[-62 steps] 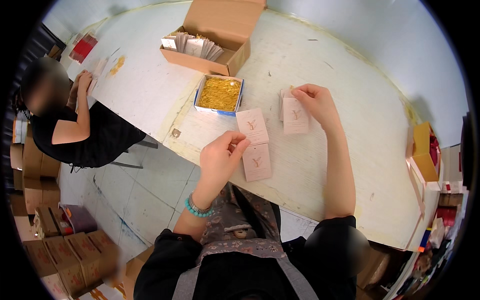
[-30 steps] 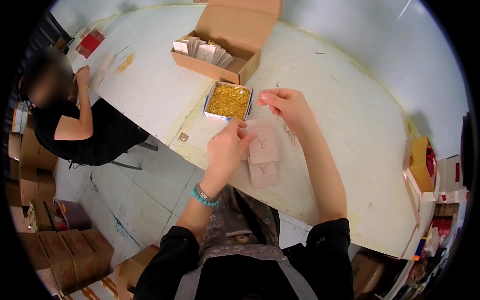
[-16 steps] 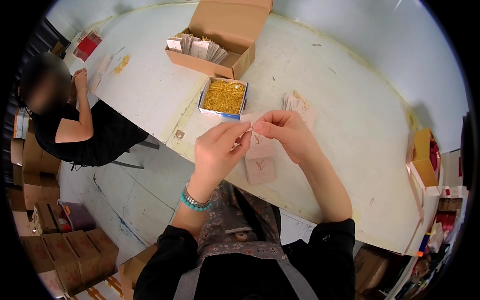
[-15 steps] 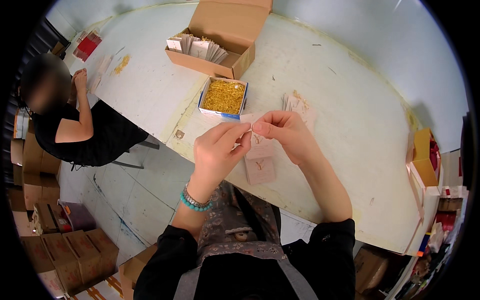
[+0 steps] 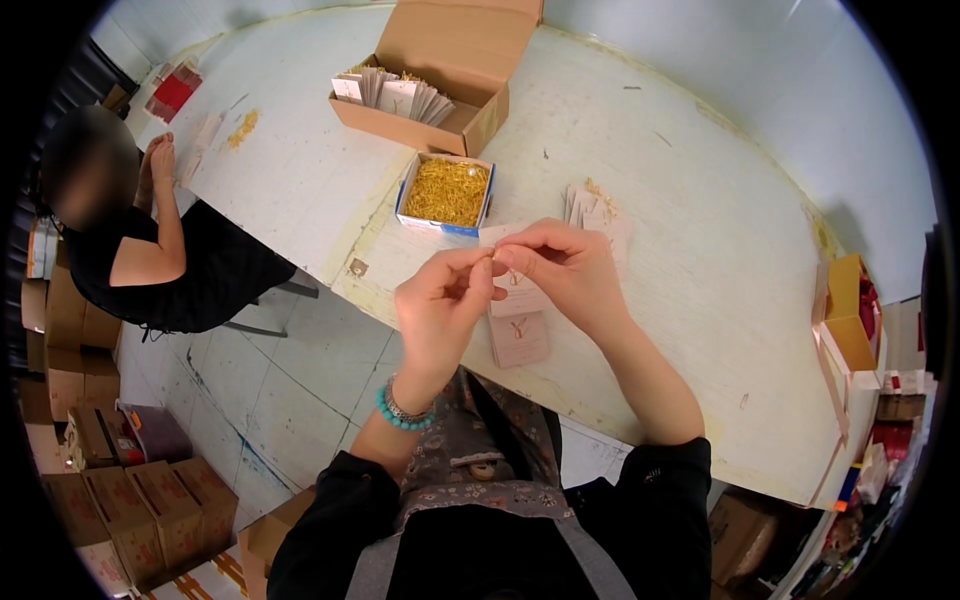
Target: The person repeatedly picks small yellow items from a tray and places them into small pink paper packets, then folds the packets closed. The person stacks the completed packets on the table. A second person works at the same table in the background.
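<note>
Both hands (image 5: pixel 437 305) (image 5: pixel 572 272) pinched, any held thing indiscernible, partly hiding cards (image 5: pixel 520 341) near the worktop's (image 5: pixel 720 330) front edge; gold-filled box (image 5: pixel 437 225) and carton (image 5: pixel 398 125) stood beyond.

Passage over tabletop (image 5: pixel 740 300), right of right hand (image 5: pixel 568 268). Ahead-left, small box (image 5: pixel 437 226) and open carton (image 5: pixel 392 121) obstruct; upright cards (image 5: pixel 598 216) just beyond hand.
</note>
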Motion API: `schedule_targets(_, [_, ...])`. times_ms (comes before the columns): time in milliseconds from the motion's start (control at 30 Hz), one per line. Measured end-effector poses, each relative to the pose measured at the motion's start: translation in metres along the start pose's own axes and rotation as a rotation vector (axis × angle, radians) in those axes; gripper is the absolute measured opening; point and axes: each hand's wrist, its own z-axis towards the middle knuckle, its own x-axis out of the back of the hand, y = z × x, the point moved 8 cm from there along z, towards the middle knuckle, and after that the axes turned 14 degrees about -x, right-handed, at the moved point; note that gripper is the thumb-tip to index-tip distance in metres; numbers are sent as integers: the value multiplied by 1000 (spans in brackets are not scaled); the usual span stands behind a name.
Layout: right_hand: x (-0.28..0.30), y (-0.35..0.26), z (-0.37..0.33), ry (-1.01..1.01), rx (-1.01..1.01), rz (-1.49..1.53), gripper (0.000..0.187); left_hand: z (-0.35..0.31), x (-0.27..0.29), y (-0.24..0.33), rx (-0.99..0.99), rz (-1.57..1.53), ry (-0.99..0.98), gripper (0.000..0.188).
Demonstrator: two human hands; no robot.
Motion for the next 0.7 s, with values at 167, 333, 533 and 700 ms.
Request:
schedule_targets(167, [20, 13, 13, 162, -63, -182, 14, 3, -1, -19, 5, 366, -144, 20])
schedule_targets(333, [39, 26, 23, 79, -196, -290, 21, 2, -1, -41, 41, 907, -396, 32])
schedule_targets(533, [43, 32, 27, 96, -206, -403, 21, 7, 8, -71, 207, 653, -450, 30])
schedule_targets(700, [37, 46, 33, 14, -271, -383, 19, 16, 8, -71, 252, 674, -562, 32])
